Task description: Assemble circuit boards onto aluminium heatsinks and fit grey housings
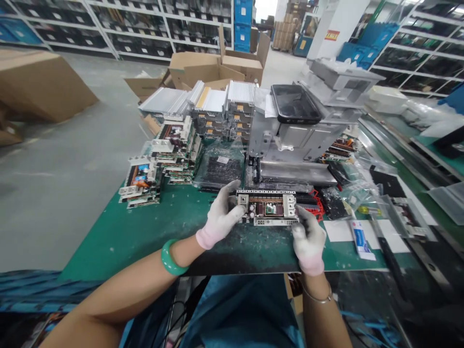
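My left hand (219, 215) and my right hand (309, 237), both in white gloves with pink cuffs, grip the two ends of a power circuit board module (267, 207). The module lies flat on a worn green anti-static mat (126, 239), with metal terminal blocks at each end and a small green part at its centre. A black anti-static bag with a white label (217, 169) lies just beyond my left hand. A red plastic part (315, 205) sits close to my right fingers.
Stacks of similar boards (141, 183) stand at the mat's left. Finned heat sinks (232, 96) and a metal fixture (290, 145) with a black tablet (295, 104) rise ahead. A yellow-handled screwdriver (369, 209) lies right, near a white box (360, 239). Cardboard boxes and shelving surround the bench.
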The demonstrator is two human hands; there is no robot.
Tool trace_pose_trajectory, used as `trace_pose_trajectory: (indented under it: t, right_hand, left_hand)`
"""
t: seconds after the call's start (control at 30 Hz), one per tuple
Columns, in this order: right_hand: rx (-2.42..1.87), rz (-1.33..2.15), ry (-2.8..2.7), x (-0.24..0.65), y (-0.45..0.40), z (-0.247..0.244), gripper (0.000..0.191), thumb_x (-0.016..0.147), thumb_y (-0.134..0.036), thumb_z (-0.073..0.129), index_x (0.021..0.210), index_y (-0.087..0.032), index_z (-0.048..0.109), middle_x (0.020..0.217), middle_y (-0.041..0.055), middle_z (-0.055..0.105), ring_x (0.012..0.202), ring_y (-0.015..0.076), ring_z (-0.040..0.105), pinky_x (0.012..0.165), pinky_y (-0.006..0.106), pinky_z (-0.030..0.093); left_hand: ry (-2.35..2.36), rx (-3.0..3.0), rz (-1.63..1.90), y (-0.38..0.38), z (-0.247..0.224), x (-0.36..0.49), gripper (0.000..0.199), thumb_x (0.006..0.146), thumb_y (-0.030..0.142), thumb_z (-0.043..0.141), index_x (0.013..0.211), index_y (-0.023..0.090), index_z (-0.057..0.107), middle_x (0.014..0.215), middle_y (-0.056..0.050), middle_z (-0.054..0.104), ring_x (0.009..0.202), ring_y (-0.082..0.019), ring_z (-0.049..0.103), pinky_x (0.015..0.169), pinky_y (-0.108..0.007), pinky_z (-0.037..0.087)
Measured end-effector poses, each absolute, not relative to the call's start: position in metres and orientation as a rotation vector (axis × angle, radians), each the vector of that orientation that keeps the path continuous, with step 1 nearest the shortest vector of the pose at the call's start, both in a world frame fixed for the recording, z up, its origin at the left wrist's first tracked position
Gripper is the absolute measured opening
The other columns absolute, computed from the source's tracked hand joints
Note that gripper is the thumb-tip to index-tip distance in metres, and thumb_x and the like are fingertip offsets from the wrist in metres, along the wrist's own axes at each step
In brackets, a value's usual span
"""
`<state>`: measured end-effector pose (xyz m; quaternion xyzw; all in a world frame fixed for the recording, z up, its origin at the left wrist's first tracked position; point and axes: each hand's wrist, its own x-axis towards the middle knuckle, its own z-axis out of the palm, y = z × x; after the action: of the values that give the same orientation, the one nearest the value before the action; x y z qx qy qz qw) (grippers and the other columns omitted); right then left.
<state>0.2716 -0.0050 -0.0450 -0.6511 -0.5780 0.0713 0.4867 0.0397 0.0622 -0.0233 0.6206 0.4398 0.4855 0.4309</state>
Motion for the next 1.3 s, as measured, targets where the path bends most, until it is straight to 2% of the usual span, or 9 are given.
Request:
trace_pose_trajectory:
  t: [0.13,0.2,0.4,0.5,0.7,0.87,1.07,1.17,1.3]
  right_hand:
    - [-1.609,0.208,-1.374,0.271,-0.003,-0.045,0.046,0.087,-0.051,0.047,0.105,-0.015,0.069,0.081,0.0073,0.073,0.068,0.0207,0.067,0.061,0.028,0.052]
    - [-1.619,0.25,-1.356,0.271,-0.003,-0.045,0.046,0.088,-0.05,0.046,0.107,-0.014,0.069,0.075,0.0058,0.071,0.062,0.0198,0.065,0.058,0.028,0.051]
    - [-1.53,0.168,-1.32,0.269,-0.006,-0.051,0.054,0.083,-0.059,0.056,0.112,-0.015,0.063,0.091,0.0096,0.072,0.078,0.0229,0.069,0.066,0.031,0.054]
    - [-1.457,0.089,-1.336,0.266,-0.007,-0.051,0.06,0.08,-0.067,0.057,0.11,-0.015,0.063,0.087,0.0097,0.072,0.072,0.0221,0.069,0.062,0.031,0.056]
    - [-1.347,0.044,-1.372,0.265,-0.004,-0.051,0.066,0.08,-0.073,0.055,0.109,-0.015,0.063,0.084,0.0099,0.073,0.069,0.022,0.071,0.063,0.031,0.059]
    - [-1.304,0.05,-1.425,0.266,-0.005,-0.053,0.071,0.076,-0.078,0.055,0.108,-0.015,0.064,0.082,0.0102,0.073,0.069,0.0252,0.072,0.063,0.035,0.06]
    - [-1.065,-0.157,-1.636,0.258,-0.002,-0.039,0.055,0.081,-0.068,0.059,0.108,-0.021,0.061,0.071,0.0033,0.071,0.054,0.0193,0.065,0.053,0.031,0.054]
    - [-0.967,-0.172,-1.699,0.252,0.0,-0.031,0.045,0.084,-0.06,0.061,0.108,-0.022,0.059,0.069,0.0016,0.069,0.052,0.017,0.063,0.052,0.029,0.051]
    - [-0.938,-0.186,-1.747,0.247,0.002,-0.028,0.044,0.086,-0.062,0.058,0.101,-0.021,0.06,0.063,0.0007,0.065,0.049,0.0154,0.058,0.047,0.028,0.046]
  left_hand:
    - [1.063,1.52,1.246,0.062,-0.025,0.041,0.077,0.078,0.07,0.056,0.131,0.014,0.049,0.116,-0.014,0.063,0.066,-0.016,0.056,0.059,-0.032,0.05]
    - [1.068,1.524,1.256,0.063,-0.024,0.041,0.077,0.08,0.072,0.052,0.13,0.014,0.052,0.112,-0.014,0.064,0.069,-0.019,0.058,0.061,-0.034,0.051]
    - [1.141,1.605,1.067,0.066,-0.018,0.04,0.081,0.082,0.07,0.049,0.139,0.013,0.041,0.138,-0.017,0.052,0.11,-0.031,0.06,0.095,-0.043,0.049]
    - [1.213,1.643,0.955,0.067,-0.017,0.041,0.08,0.079,0.066,0.057,0.137,0.013,0.041,0.136,-0.016,0.054,0.12,-0.033,0.055,0.102,-0.045,0.045]
    - [1.153,1.66,0.959,0.071,-0.021,0.043,0.064,0.079,0.064,0.059,0.12,0.015,0.055,0.11,-0.012,0.068,0.101,-0.03,0.064,0.088,-0.042,0.054]
    - [1.041,1.532,0.92,0.072,-0.019,0.046,0.068,0.077,0.059,0.066,0.128,0.015,0.056,0.11,-0.01,0.068,0.1,-0.028,0.064,0.075,-0.035,0.059]
    - [0.906,1.168,0.764,0.074,-0.02,0.049,0.075,0.074,0.054,0.074,0.137,0.021,0.051,0.129,-0.007,0.062,0.113,-0.027,0.06,0.085,-0.036,0.059]
    - [0.843,1.06,0.729,0.075,-0.024,0.049,0.08,0.073,0.052,0.076,0.141,0.023,0.046,0.131,-0.009,0.06,0.117,-0.029,0.059,0.089,-0.037,0.057]
    - [0.831,1.071,0.698,0.074,-0.023,0.048,0.081,0.075,0.051,0.074,0.144,0.022,0.042,0.132,-0.01,0.06,0.119,-0.029,0.057,0.094,-0.037,0.053]
